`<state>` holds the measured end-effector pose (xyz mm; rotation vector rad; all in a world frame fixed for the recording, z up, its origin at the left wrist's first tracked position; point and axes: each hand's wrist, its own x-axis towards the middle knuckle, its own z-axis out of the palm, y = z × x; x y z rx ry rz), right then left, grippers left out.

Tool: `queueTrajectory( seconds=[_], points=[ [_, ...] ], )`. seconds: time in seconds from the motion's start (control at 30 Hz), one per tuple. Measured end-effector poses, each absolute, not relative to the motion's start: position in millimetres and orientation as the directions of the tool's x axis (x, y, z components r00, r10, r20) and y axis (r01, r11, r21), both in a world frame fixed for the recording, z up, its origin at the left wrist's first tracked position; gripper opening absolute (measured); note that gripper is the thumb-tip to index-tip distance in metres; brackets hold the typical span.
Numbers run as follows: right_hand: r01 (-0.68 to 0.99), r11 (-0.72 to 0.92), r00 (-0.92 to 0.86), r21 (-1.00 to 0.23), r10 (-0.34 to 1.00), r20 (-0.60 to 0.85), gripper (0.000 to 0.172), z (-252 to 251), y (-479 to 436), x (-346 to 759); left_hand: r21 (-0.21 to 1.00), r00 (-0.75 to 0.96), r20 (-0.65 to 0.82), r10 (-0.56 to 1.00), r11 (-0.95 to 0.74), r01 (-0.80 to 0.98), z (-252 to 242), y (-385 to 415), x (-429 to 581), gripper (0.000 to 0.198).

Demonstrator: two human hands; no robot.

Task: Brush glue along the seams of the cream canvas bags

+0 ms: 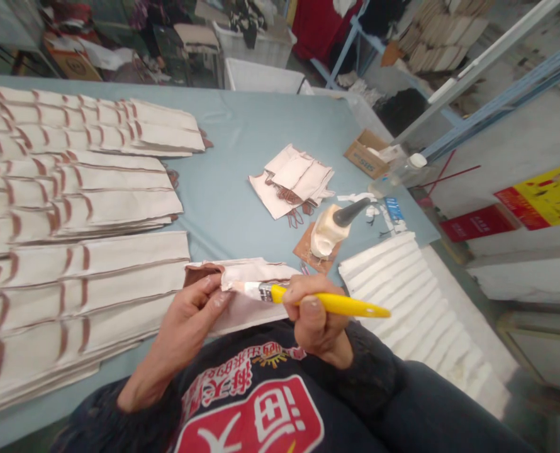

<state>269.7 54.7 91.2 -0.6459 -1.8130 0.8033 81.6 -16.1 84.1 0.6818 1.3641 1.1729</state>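
Note:
My left hand (188, 318) pinches the folded edge of a cream fabric bag (252, 270) with a brown inside, lying at the table's front edge. In my right hand (315, 314) is a paintbrush (355, 306) with a yellow handle. Its white-coated bristles touch the fabric edge beside my left fingertips. Just beyond my right hand, a cream container with a dark grey spout (327, 233) stands on a brown board (303, 246). Part of the bag is hidden by my hands and the brush.
Overlapping rows of cream fabric pieces with brown edging (129, 258) cover the table's left side. A small pile of similar pieces (299, 173) lies mid-table. At right are stacked white strips (397, 296), a cardboard box (367, 154) and a clear bottle (400, 176).

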Motion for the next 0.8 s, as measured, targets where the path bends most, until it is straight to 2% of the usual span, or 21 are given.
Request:
queueTrajectory(
  seconds=[0.1, 0.13, 0.23, 0.3, 0.37, 0.47, 0.53, 0.67, 0.8],
  points=[
    [-0.23, 0.436, -0.256, -0.87, 0.836, 0.486, 0.029, 103.9, 56.3, 270.1, 0.833, -0.106, -0.451, 0.886, 0.375, -0.406, 88.5, -12.3, 74.7, 0.047],
    [-0.297, 0.37, -0.286, -0.88, 0.845, 0.452, 0.029, 108.9, 56.7, 268.1, 0.815, -0.091, -0.461, 0.883, 0.38, -0.437, 91.6, -10.5, 72.2, 0.047],
    [-0.356, 0.287, -0.364, -0.889, 0.834, 0.414, 0.032, 118.2, 60.6, 260.2, 0.789, -0.045, -0.466, 0.884, 0.391, -0.474, 102.8, -6.8, 66.3, 0.044],
    [-0.323, 0.352, -0.331, -0.879, 0.828, 0.453, 0.031, 116.0, 66.9, 256.9, 0.792, 0.004, -0.453, 0.891, 0.404, -0.457, 109.0, -6.9, 64.8, 0.04],
    [-0.222, 0.473, -0.282, -0.853, 0.806, 0.52, 0.03, 108.1, 74.6, 256.6, 0.808, 0.039, -0.434, 0.9, 0.408, -0.424, 112.0, -8.4, 65.6, 0.04],
    [-0.02, 0.657, -0.3, -0.754, 0.715, 0.631, 0.029, 95.7, 82.3, 261.0, 0.807, 0.046, -0.432, 0.901, 0.409, -0.426, 109.6, -10.5, 69.6, 0.043],
    [0.07, 0.719, -0.322, -0.691, 0.672, 0.667, 0.03, 92.6, 82.6, 265.5, 0.781, 0.057, -0.44, 0.896, 0.413, -0.468, 104.6, -10.9, 71.9, 0.042],
    [0.093, 0.704, -0.287, -0.704, 0.696, 0.658, 0.031, 97.1, 76.9, 271.2, 0.726, 0.118, -0.441, 0.89, 0.431, -0.536, 94.7, -12.2, 72.0, 0.039],
    [0.04, 0.744, -0.388, -0.667, 0.626, 0.676, 0.029, 97.8, 80.6, 262.6, 0.721, 0.15, -0.421, 0.895, 0.43, -0.543, 92.8, -14.1, 70.8, 0.037]
  ],
)
